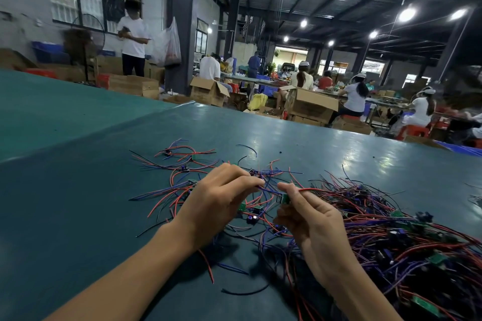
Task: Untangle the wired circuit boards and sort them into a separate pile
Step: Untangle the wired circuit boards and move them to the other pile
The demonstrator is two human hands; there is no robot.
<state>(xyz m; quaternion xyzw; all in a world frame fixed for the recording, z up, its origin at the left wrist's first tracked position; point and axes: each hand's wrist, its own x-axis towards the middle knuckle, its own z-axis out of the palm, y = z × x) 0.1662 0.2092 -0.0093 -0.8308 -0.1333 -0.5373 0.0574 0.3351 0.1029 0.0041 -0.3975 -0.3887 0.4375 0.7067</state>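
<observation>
Stretching under both hands, green table [78, 203]. Heaped right of the right hand [313, 221] and crowding its wrist, dense tangle [404, 232] of boards and leads. Scattered beyond the left hand [216, 203], looser pile [182, 164]. Left fingertips pinching wires [260, 185]; right thumb and fingers gripping a board [284, 198], strands crossing between. Near the wrists, stray black wire [245, 292].

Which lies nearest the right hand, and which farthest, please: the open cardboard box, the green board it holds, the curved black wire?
1. green board, pinched in the right hand.
2. curved black wire, farther out on the table.
3. open cardboard box, beyond the table.
</observation>
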